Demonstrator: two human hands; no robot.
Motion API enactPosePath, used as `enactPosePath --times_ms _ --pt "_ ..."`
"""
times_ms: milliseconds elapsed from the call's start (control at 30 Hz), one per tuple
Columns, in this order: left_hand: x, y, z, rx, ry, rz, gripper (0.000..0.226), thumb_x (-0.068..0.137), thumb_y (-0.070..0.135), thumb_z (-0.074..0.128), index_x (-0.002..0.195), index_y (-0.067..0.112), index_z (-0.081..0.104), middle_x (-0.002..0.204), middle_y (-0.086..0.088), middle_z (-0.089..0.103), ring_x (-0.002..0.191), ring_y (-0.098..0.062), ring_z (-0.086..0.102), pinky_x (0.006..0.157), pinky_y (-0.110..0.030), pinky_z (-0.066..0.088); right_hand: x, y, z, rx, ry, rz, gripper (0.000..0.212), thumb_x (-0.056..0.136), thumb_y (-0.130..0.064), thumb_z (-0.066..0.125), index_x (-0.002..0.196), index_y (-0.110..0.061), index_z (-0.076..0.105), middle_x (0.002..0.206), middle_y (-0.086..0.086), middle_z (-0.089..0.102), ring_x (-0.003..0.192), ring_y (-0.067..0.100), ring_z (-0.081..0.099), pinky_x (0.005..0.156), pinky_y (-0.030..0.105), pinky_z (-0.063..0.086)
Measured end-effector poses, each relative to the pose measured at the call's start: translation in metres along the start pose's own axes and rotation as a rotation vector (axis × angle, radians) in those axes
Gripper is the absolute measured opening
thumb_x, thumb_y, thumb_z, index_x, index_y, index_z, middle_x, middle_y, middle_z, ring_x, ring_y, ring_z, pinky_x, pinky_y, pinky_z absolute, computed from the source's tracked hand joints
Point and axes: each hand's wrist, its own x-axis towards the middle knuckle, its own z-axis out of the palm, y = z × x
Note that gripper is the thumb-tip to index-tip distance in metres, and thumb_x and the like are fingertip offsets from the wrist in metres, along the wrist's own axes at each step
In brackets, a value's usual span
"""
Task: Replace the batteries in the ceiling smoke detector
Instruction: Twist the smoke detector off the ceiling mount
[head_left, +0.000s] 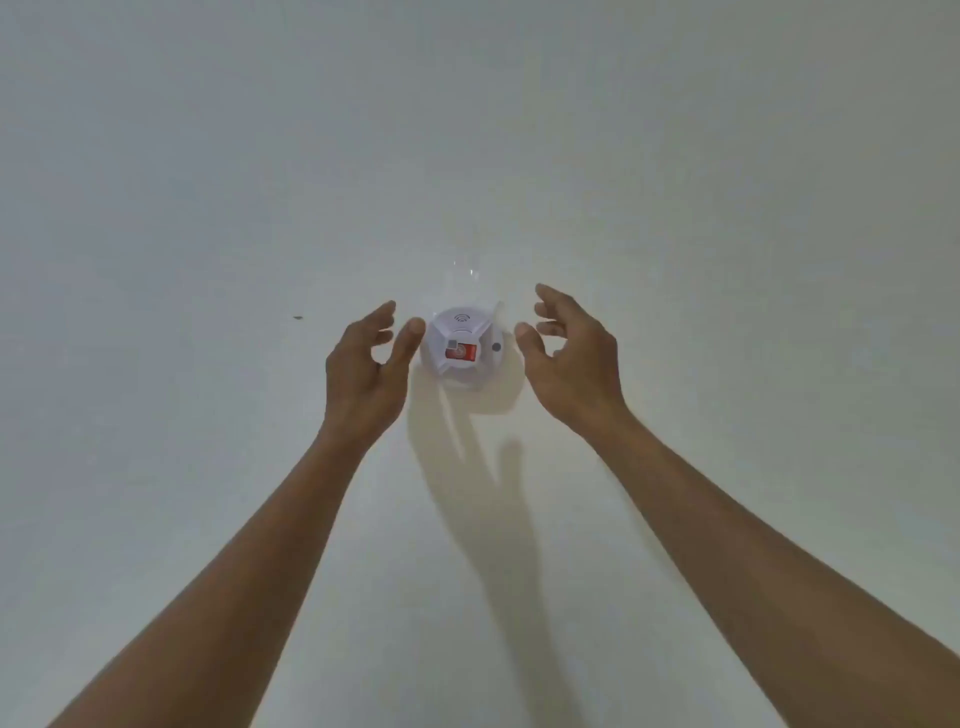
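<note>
A round white smoke detector (461, 343) is fixed to the pale ceiling (467, 130), with a red label (461, 353) on its face and a small grey button (496, 346) at its right side. My left hand (366, 364) is raised just left of it, fingers curled apart, the thumb tip close to the detector's left rim. My right hand (569, 358) is raised just right of it, fingers spread, the thumb near the right rim. Neither hand holds anything, and I cannot tell whether the thumbs touch the rim.
The ceiling is plain all around. A small dark speck (297, 316) sits to the left of my left hand. Shadows of my arms fall on the ceiling below the detector.
</note>
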Motion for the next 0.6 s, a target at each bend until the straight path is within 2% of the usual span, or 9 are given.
enactPosePath --times_ms 67,133,233,333,600 --pt "0.008 -0.002 0.001 -0.046 -0.02 -0.059 0.052 0.095 0.049 0.059 0.138 0.02 0.057 0.133 0.003 0.063 0.103 -0.003 0.06 0.089 -0.018 0.044 0.004 -0.002 0.008 0.028 0.01 0.068 0.046 0.093 -0.025 0.063 0.138 -0.02 0.054 0.123 -0.002 0.065 0.104 0.012 0.064 0.074 0.006 0.039" --pt "0.012 -0.005 0.004 -0.094 -0.067 -0.104 0.05 0.094 0.05 0.06 0.135 0.02 0.06 0.123 0.005 0.065 0.097 0.0 0.061 0.092 -0.028 0.049 0.006 -0.002 0.014 0.046 0.003 0.14 0.043 0.093 -0.025 0.064 0.135 -0.019 0.057 0.122 -0.001 0.066 0.099 0.011 0.065 0.077 0.011 0.042" --pt "0.02 -0.014 0.011 -0.101 -0.131 -0.18 0.047 0.093 0.046 0.063 0.132 0.018 0.063 0.115 0.006 0.067 0.101 -0.011 0.064 0.095 -0.036 0.054 0.012 0.002 0.026 0.071 -0.02 0.223 0.041 0.093 -0.025 0.065 0.132 -0.018 0.059 0.117 -0.001 0.068 0.095 0.009 0.066 0.081 0.02 0.046" --pt "0.027 -0.021 0.015 -0.131 -0.138 -0.238 0.04 0.093 0.044 0.064 0.122 0.018 0.068 0.107 0.002 0.072 0.1 -0.018 0.068 0.093 -0.047 0.058 0.015 0.008 0.036 0.082 -0.029 0.272 0.038 0.092 -0.027 0.064 0.13 -0.019 0.061 0.106 -0.004 0.069 0.093 0.009 0.065 0.082 0.021 0.046" --pt "0.03 -0.029 0.023 -0.174 -0.124 -0.253 0.026 0.091 0.034 0.067 0.109 0.017 0.075 0.095 0.003 0.075 0.094 -0.018 0.071 0.089 -0.046 0.059 0.012 0.018 0.055 0.125 0.043 0.304 0.026 0.092 -0.022 0.066 0.118 -0.02 0.067 0.096 -0.008 0.068 0.087 0.01 0.065 0.08 0.023 0.051"
